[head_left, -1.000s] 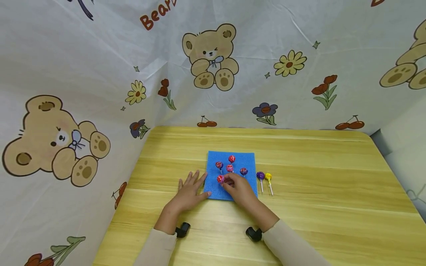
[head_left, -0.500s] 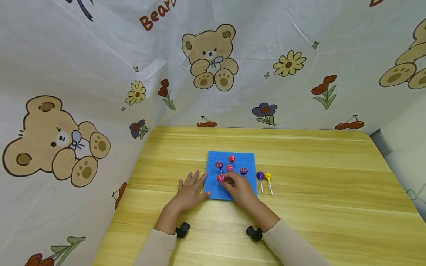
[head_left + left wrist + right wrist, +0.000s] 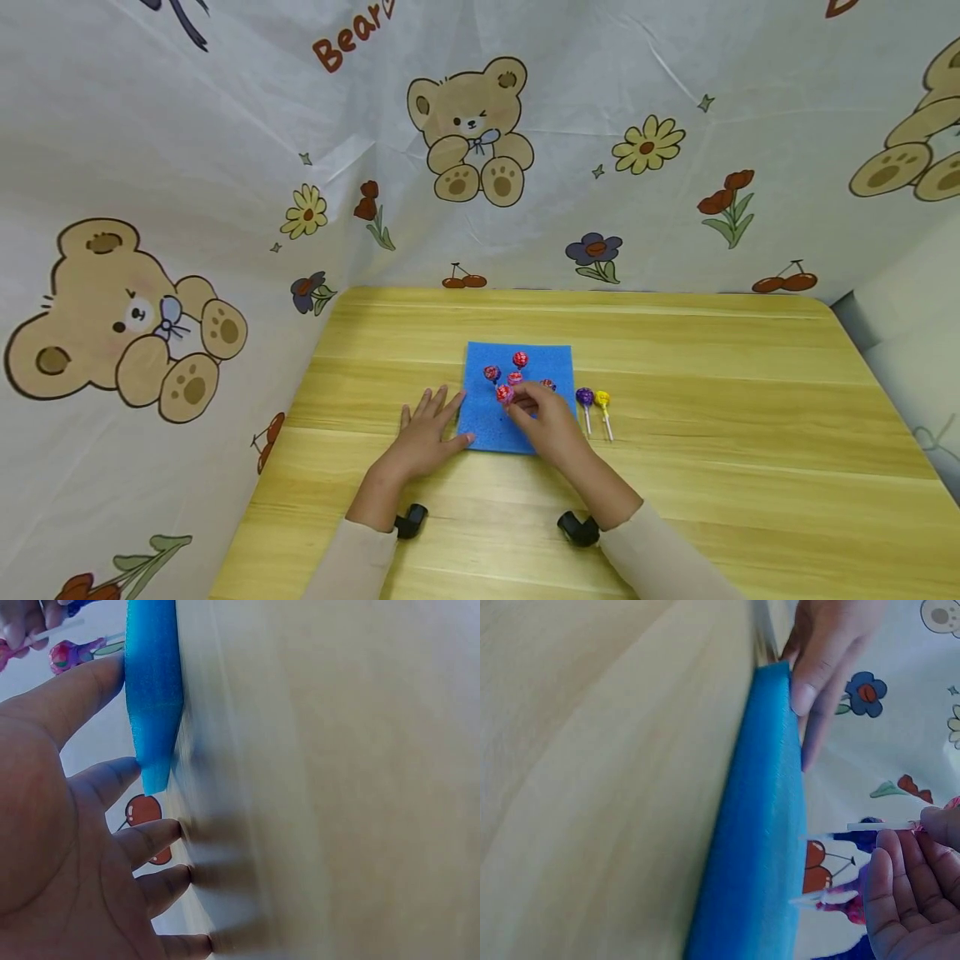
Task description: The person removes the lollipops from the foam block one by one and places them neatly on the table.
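Note:
My right hand (image 3: 553, 427) pinches a pink-red lollipop (image 3: 504, 395) by its stick, just below the candy. In the right wrist view the white stick (image 3: 877, 826) points at the blue foam block (image 3: 750, 825), its lower end clear of the foam. Several wrapped lollipops stand upright in that block, among them a red one (image 3: 521, 359) at the back and a purple-red one (image 3: 492, 372) at the left. Another (image 3: 548, 384) is partly hidden behind my right hand. My left hand (image 3: 423, 439) lies with fingers spread at the block's left side, thumb and index finger touching its edge.
A purple lollipop (image 3: 585, 397) and a yellow lollipop (image 3: 602, 399) lie on the wooden table (image 3: 712, 433) just right of the block. Behind the table hangs a white cloth (image 3: 555, 217) printed with bears and flowers.
My right hand has moved up and slightly right, and the pink-red lollipop has come up out of the foam with it. The left hand has stayed in place.

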Available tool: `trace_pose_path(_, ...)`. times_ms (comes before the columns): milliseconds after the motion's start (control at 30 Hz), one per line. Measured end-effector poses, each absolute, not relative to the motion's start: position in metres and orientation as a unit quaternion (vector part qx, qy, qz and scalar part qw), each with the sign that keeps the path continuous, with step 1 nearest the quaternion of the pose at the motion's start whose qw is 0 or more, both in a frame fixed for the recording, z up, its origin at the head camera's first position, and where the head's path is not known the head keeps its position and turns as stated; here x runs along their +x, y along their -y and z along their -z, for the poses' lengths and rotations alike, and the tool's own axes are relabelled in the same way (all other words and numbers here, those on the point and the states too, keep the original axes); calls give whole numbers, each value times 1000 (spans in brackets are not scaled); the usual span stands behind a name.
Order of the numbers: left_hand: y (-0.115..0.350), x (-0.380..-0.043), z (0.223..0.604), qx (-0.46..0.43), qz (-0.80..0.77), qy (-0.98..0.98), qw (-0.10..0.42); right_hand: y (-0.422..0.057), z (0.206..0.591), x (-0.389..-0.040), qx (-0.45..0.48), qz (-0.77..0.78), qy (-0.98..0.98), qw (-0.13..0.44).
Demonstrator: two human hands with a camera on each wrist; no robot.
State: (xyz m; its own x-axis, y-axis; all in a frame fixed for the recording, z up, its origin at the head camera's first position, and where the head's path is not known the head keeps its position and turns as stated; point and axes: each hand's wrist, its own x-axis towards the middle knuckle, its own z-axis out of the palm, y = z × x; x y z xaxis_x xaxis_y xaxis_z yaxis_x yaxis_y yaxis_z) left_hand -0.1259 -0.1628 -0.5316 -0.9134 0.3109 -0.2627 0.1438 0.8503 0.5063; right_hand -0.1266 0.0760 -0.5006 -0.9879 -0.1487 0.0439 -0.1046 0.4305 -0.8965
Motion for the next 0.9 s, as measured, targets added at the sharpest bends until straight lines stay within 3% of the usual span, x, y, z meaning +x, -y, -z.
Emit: trace_pose_path(900, 163, -125, 530, 119, -257, -946, 157, -118, 486, -125, -22, 511, -859, -1)
